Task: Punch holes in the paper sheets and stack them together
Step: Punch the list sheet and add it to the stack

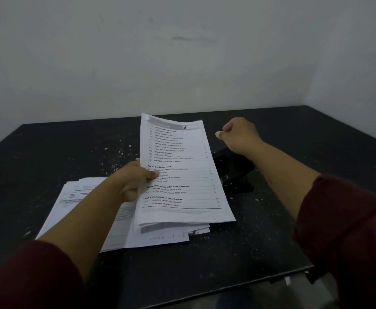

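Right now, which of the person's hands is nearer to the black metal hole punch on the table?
Right. The right hand hovers in a loose fist just above the black metal hole punch; the left hand is farther off, pinching printed paper sheets.

The sheets (pixel 178 166) are thin white paper with black print. The hole punch (pixel 235 170) looks like smooth black metal. The bench (pixel 48 152) is dark, matt and speckled. The sleeves (pixel 347 219) are soft red cloth.
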